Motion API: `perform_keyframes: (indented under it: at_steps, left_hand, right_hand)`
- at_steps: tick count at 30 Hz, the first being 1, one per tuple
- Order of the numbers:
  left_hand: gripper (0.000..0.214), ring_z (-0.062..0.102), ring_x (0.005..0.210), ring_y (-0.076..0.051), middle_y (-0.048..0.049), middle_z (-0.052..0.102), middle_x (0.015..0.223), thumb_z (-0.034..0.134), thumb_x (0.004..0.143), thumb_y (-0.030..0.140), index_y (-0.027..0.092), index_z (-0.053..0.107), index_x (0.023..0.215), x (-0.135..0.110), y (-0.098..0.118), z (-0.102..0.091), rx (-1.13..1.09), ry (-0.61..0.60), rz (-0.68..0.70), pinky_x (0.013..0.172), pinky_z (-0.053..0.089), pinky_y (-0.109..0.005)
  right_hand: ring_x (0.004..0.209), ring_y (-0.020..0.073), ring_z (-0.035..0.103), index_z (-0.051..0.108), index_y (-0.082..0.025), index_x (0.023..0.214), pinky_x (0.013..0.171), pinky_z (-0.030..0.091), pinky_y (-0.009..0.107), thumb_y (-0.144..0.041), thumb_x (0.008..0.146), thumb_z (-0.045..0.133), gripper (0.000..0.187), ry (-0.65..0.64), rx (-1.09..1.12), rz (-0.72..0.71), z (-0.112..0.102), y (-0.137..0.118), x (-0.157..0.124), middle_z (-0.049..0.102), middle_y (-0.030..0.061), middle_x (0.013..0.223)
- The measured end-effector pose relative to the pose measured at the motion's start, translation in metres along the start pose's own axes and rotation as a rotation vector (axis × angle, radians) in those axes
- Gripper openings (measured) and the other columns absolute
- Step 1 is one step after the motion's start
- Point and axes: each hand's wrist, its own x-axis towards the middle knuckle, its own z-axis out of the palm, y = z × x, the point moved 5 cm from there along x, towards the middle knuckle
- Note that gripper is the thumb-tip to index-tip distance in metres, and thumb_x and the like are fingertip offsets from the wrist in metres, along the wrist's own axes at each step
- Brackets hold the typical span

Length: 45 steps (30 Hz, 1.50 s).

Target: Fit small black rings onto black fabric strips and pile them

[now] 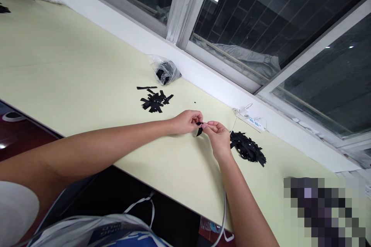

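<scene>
My left hand (188, 121) and my right hand (218, 136) meet above the pale yellow table (72, 69). Both pinch one short black strip (199, 129) between their fingertips; its lower end hangs free. A pile of black strips (156, 101) lies on the table to the left of my hands. A second, denser pile of black strips (248, 149) lies just right of my right hand.
A clear plastic bag holding black pieces (165, 71) rests by the white window ledge. A white power strip with a cable (251, 120) lies along the ledge. A plastic bag (95, 231) sits near my lap under the table's front edge. A pixelated patch covers the lower right.
</scene>
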Motion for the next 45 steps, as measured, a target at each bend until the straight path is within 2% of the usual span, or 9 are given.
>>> perform_keyframes:
  at_steps: [6, 11, 15, 22, 27, 32, 39, 42, 45]
  left_hand:
    - [0.012, 0.063, 0.065, -0.011, -0.0007, 0.064, 0.073, 0.063, 0.085, 0.025, 0.015, 0.057, 0.088, 0.001, -0.001, 0.004, -0.171, -0.030, -0.095, 0.066, 0.048, -0.026]
    - [0.012, 0.062, 0.062, -0.010, 0.0010, 0.062, 0.068, 0.065, 0.085, 0.024, 0.015, 0.058, 0.089, 0.001, -0.004, 0.005, -0.238, 0.017, -0.146, 0.065, 0.049, -0.025]
    - [0.012, 0.063, 0.064, -0.011, -0.0002, 0.064, 0.071, 0.065, 0.085, 0.024, 0.015, 0.058, 0.087, 0.002, -0.005, 0.004, -0.246, 0.043, -0.164, 0.065, 0.049, -0.025]
    - [0.011, 0.063, 0.066, -0.011, -0.0009, 0.066, 0.073, 0.061, 0.087, 0.025, 0.015, 0.056, 0.088, 0.001, -0.004, 0.002, -0.233, 0.040, -0.189, 0.068, 0.050, -0.027]
    - [0.010, 0.062, 0.064, -0.011, -0.0001, 0.065, 0.071, 0.062, 0.087, 0.024, 0.016, 0.057, 0.087, 0.001, -0.003, 0.002, -0.232, 0.036, -0.188, 0.068, 0.049, -0.026]
    - [0.010, 0.061, 0.064, -0.011, 0.0000, 0.065, 0.069, 0.062, 0.087, 0.024, 0.015, 0.057, 0.087, 0.000, -0.001, 0.002, -0.232, 0.030, -0.189, 0.068, 0.049, -0.027]
    - [0.011, 0.061, 0.063, -0.011, -0.0002, 0.064, 0.067, 0.063, 0.086, 0.024, 0.015, 0.056, 0.088, 0.001, -0.005, 0.003, -0.230, 0.025, -0.187, 0.066, 0.049, -0.027]
    - [0.011, 0.062, 0.064, -0.012, 0.0000, 0.064, 0.067, 0.062, 0.086, 0.024, 0.015, 0.056, 0.088, 0.001, -0.007, 0.003, -0.210, 0.022, -0.182, 0.067, 0.049, -0.026]
    - [0.013, 0.063, 0.064, -0.012, -0.0004, 0.064, 0.069, 0.064, 0.086, 0.026, 0.016, 0.056, 0.088, 0.002, -0.009, 0.003, -0.198, 0.018, -0.180, 0.067, 0.050, -0.027]
  right_hand:
    - [0.073, 0.0151, 0.069, 0.063, -0.018, 0.090, 0.074, 0.054, 0.029, -0.040, 0.062, 0.085, 0.042, 0.027, -0.030, -0.064, -0.004, -0.003, 0.004, 0.073, 0.0025, 0.079]
    - [0.071, 0.0138, 0.063, 0.064, -0.018, 0.090, 0.072, 0.052, 0.029, -0.044, 0.070, 0.079, 0.036, 0.006, -0.121, -0.148, -0.002, -0.002, 0.004, 0.069, 0.0014, 0.077]
    - [0.068, 0.0134, 0.060, 0.062, -0.018, 0.079, 0.072, 0.052, 0.031, -0.047, 0.074, 0.075, 0.032, 0.050, -0.128, -0.183, -0.009, 0.000, 0.007, 0.064, -0.0002, 0.072]
    - [0.064, 0.0145, 0.062, 0.053, -0.020, 0.070, 0.064, 0.053, 0.031, -0.043, 0.063, 0.079, 0.035, 0.139, -0.020, -0.140, -0.023, -0.003, 0.011, 0.065, -0.0001, 0.069]
    - [0.050, 0.0097, 0.051, 0.046, -0.022, 0.069, 0.052, 0.045, 0.025, -0.044, 0.069, 0.073, 0.035, 0.145, -0.061, -0.146, -0.023, -0.007, 0.010, 0.058, -0.0053, 0.060]
    - [0.044, 0.0092, 0.043, 0.047, -0.023, 0.072, 0.050, 0.039, 0.024, -0.043, 0.076, 0.070, 0.030, 0.164, -0.140, -0.178, -0.023, -0.004, 0.010, 0.046, -0.0097, 0.049]
    - [0.063, 0.0128, 0.060, 0.053, -0.020, 0.075, 0.063, 0.052, 0.030, -0.053, 0.079, 0.066, 0.035, 0.138, -0.151, -0.148, -0.022, 0.008, 0.013, 0.069, 0.0025, 0.084]
    - [0.060, 0.0122, 0.060, 0.048, -0.022, 0.073, 0.062, 0.051, 0.029, -0.053, 0.078, 0.066, 0.037, 0.124, -0.107, -0.167, -0.022, 0.007, 0.013, 0.067, 0.0006, 0.079]
    - [0.052, 0.0094, 0.051, 0.044, -0.023, 0.071, 0.054, 0.046, 0.025, -0.050, 0.079, 0.065, 0.035, 0.147, -0.085, -0.179, -0.023, 0.003, 0.011, 0.060, -0.0040, 0.067]
